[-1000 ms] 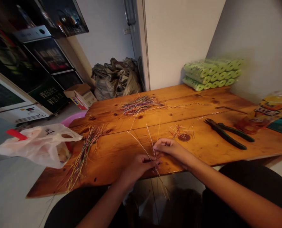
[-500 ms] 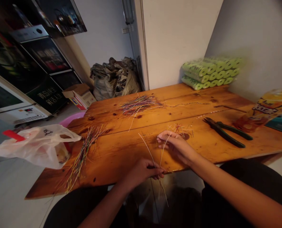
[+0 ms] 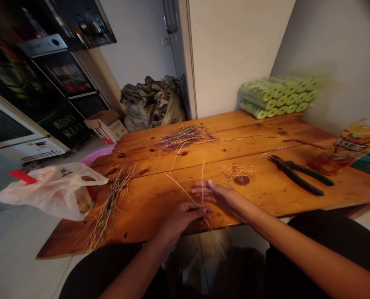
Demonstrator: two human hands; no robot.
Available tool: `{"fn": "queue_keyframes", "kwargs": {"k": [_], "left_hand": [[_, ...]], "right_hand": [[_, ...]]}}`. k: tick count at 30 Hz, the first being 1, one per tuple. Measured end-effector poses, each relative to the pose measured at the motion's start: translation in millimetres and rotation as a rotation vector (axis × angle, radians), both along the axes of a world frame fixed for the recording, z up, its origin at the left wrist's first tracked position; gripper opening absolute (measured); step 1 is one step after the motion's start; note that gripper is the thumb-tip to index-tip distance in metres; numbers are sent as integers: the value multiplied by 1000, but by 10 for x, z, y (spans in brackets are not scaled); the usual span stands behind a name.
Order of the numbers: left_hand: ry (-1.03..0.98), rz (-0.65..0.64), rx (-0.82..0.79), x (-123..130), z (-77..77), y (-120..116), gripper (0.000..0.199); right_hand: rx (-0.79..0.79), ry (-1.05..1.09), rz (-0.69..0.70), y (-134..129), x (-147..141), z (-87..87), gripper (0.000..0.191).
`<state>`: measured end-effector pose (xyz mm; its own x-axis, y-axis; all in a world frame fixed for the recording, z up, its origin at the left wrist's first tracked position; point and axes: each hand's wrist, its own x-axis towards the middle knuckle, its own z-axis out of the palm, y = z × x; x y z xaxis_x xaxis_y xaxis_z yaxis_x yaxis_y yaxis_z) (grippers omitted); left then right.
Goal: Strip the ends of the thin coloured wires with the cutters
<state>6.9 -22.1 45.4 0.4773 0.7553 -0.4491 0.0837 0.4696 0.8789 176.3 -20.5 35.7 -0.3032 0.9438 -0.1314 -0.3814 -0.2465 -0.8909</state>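
In the head view, my left hand point(image 3: 188, 216) pinches a few thin, pale wires point(image 3: 203, 180) between thumb and fingers at the table's front edge. Two of their ends fan upward in a V, while the tails hang below the hand. Just right of them is my right hand point(image 3: 224, 195), its fingers stretched out toward the wires; I see nothing held in it. A small heap of short wire scraps point(image 3: 235, 171) lies beyond that hand. To the left rests a loose bundle of multicoloured wires point(image 3: 112, 199).
Farther back on the wooden table point(image 3: 147, 226) lies another wire bundle point(image 3: 185, 136). Dark-handled pliers point(image 3: 294, 174) and a drink bottle point(image 3: 350, 143) are at the right, with green-wrapped rolls point(image 3: 275, 97) behind. A white plastic bag point(image 3: 54, 187) occupies the left edge.
My right hand has come down and slightly left, its fingers straightening away from the wire it was at. The upper wire ends in my left hand have swung leftward.
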Motion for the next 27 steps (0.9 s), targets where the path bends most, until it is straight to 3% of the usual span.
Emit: {"fn": "queue_keyframes", "kwargs": {"k": [5, 11, 17, 23, 25, 27], "left_hand": [[5, -23, 12, -8, -10, -9, 27], [4, -16, -71, 3, -29, -20, 28], [-9, -23, -77, 25, -34, -27, 25], [11, -33, -5, 23, -40, -15, 26], [18, -7, 36, 13, -47, 10, 27], [16, 31, 47, 4, -56, 31, 29]], "right_hand": [[47, -143, 10, -35, -24, 11, 29], [51, -209, -125, -13, 1, 29, 21], [61, -110, -276, 8, 22, 46, 21], [128, 36, -585, 87, 291, 152, 17], [126, 36, -608, 107, 399, 190, 17], [106, -1, -543, 108, 450, 209, 20]]}}
